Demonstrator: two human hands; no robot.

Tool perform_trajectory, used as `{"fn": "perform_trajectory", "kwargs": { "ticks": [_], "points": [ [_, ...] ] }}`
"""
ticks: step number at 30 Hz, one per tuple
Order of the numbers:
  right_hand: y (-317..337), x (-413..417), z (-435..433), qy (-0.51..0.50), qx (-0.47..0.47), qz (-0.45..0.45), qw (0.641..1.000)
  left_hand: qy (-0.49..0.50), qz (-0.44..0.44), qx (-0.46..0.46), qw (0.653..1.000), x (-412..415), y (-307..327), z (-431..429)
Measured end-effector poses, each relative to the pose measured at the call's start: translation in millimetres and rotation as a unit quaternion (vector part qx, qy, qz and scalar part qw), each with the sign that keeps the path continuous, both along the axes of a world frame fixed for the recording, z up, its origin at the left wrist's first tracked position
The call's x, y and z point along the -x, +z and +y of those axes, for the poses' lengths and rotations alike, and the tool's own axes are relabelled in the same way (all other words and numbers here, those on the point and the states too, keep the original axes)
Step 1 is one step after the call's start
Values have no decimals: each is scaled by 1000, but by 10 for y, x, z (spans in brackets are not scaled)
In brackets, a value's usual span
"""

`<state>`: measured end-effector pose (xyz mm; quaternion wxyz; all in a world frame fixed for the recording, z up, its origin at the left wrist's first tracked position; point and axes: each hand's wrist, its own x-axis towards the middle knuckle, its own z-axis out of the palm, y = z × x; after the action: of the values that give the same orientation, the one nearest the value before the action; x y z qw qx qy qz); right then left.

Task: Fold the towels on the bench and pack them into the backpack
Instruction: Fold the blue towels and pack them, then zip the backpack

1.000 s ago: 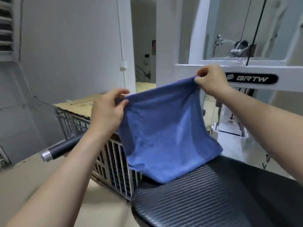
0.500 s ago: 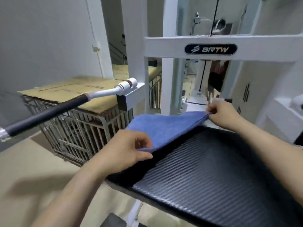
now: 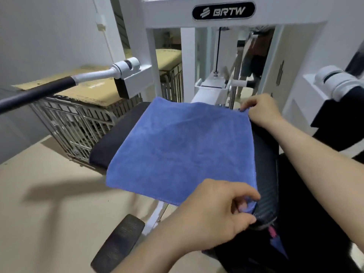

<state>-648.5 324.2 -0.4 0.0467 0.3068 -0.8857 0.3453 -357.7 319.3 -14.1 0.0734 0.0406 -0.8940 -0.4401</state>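
The blue towel point(image 3: 177, 146) lies spread flat across the black padded bench point(image 3: 110, 142), its near left corner hanging past the bench's edge. The left hand point(image 3: 216, 213) has its grip pinched on the towel's near corner. The right hand point(image 3: 262, 111) pinches the far corner. Beyond the bench stand a white machine frame point(image 3: 167, 14) and a wire cage point(image 3: 78, 119).

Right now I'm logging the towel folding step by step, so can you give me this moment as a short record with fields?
towel: blue, spread flat on the bench, near left part overhanging
bench: black, padded, under the towel
left hand: pinches the towel's near right corner
right hand: pinches the towel's far right corner
fold: not yet made
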Motion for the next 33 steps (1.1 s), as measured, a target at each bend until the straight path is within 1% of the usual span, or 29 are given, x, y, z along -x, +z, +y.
{"fn": "perform_trajectory", "kwargs": {
  "ticks": [2,3,4,5,6,7,8,9,10,11,13,14,15,17,20,25,28,30,32,33],
  "points": [
    [31,-102,72,15,3,31,999,-10,-2,-78,997,-53,12,113],
    [69,-198,123,32,9,40,999,4,8,-93,996,-110,18,117],
    [117,-343,194,67,26,17,997,40,34,-82,995,-181,2,67],
    [170,-532,282,122,49,-30,991,102,75,-47,991,-264,-46,-43],
    [206,-750,397,187,65,-71,978,184,119,1,976,-361,-129,-216],
    [226,-982,525,245,64,-93,963,279,151,56,947,-479,-242,-424],
    [215,-1192,648,290,56,-98,950,379,163,100,905,-610,-345,-625],
    [166,-1358,758,321,44,-90,942,467,164,109,862,-740,-440,-805],
    [86,-1489,846,342,27,-74,936,522,163,69,835,-845,-533,-971],
    [11,-1604,912,352,-1,-47,935,536,167,-29,827,-933,-591,-1107],
    [-172,-1741,994,359,-84,34,929,470,171,-288,817,-1041,-635,-1275],
    [-267,-1779,1027,353,-125,85,923,428,165,-371,808,-1096,-641,-1338],
    [-344,-1820,1050,340,-157,138,917,394,154,-414,806,-1148,-642,-1386],
    [-445,-1859,1078,311,-193,227,902,346,135,-445,815,-1197,-627,-1421],
    [-488,-1878,1074,291,-195,281,893,340,121,-424,831,-1177,-607,-1454],
    [-545,-1920,1131,291,-109,306,900,320,78,-376,866,-1232,-522,-1563],
    [-600,-2000,1170,226,-66,387,891,251,43,-355,900,-1301,-503,-1612],
    [-635,-2106,1169,174,-50,430,885,221,34,-295,929,-1324,-540,-1656],
    [-655,-2228,1135,152,-49,440,884,253,59,-181,949,-1301,-603,-1677],
    [-670,-2273,1111,147,-54,438,885,273,85,-117,951,-1287,-633,-1672]
  ]
}}
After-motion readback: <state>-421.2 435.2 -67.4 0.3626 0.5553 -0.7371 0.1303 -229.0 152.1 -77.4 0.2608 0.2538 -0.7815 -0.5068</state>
